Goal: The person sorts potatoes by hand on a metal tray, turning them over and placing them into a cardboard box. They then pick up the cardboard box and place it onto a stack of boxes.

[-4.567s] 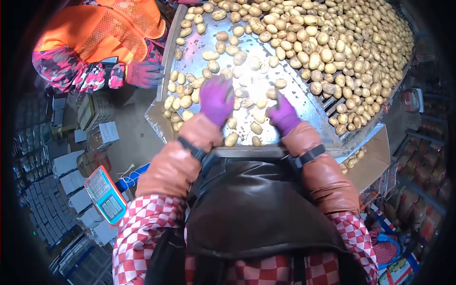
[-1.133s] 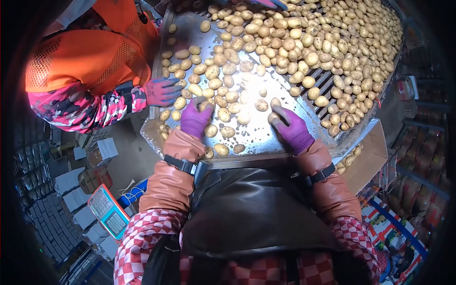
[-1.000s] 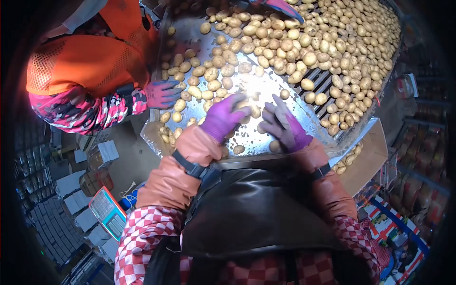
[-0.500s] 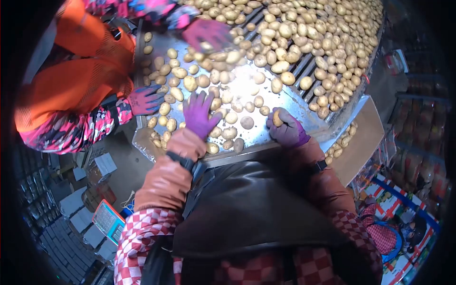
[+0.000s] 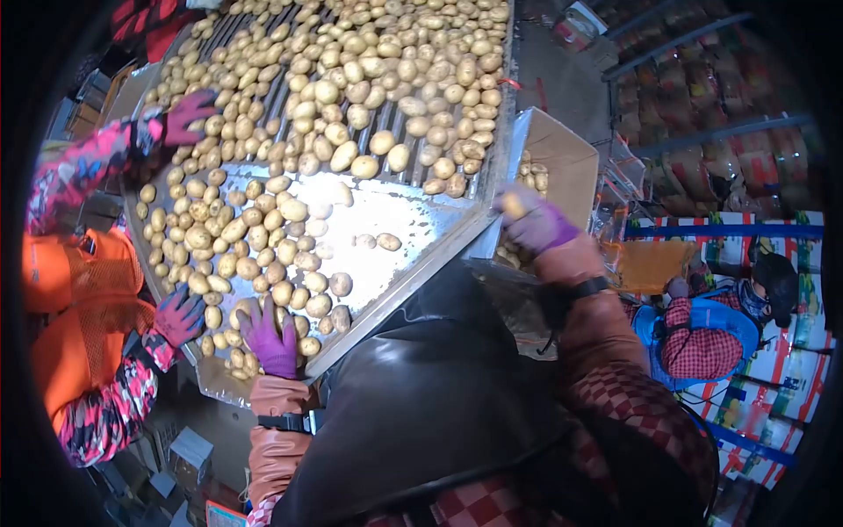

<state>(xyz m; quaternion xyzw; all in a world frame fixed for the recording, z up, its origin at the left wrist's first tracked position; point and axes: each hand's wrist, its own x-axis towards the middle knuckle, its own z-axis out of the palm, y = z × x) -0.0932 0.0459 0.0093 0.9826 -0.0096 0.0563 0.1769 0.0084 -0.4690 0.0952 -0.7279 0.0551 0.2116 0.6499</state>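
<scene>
My left hand (image 5: 270,341), in a purple glove, lies with fingers spread over potatoes at the near edge of the metal sorting table (image 5: 413,209). My right hand (image 5: 543,225), gloved as well and slightly blurred, is closed round a potato (image 5: 512,205). It hangs over the cardboard box (image 5: 569,162) beyond the table's right edge. Potatoes (image 5: 530,176) lie inside that box, partly hidden by my hand. Loose potatoes (image 5: 255,215) are gathered on the left part of the table top.
A heap of potatoes (image 5: 395,66) covers the slatted rack behind the table top. At the left, a co-worker in an orange vest (image 5: 79,281) has one gloved hand (image 5: 180,314) near mine and another (image 5: 189,114) at the heap. Another person (image 5: 702,338) is at the right among stacked boxes.
My view has turned to the right. My right hand has moved off the table top to the box, still holding a potato. The co-worker's upper hand has pulled back toward the heap's left side.
</scene>
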